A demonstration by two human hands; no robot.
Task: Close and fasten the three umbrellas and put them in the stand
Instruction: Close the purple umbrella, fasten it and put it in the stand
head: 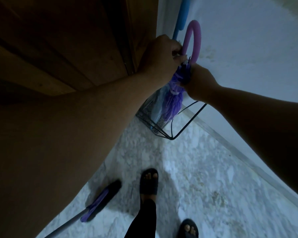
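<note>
1. Speckled pale stone floor meeting a white wall; dark brown wooden door at left.
2. Black wire-frame umbrella stand in the corner, holding a folded purple umbrella with a curved purple handle and a light blue umbrella with a blue handle.
3. Left hand: fingers curled on the purple handle's base.
4. Right hand: fingers gripping the gathered purple canopy.
5. Third purple umbrella with a black tip, lying on the floor beside two sandalled feet.
</note>
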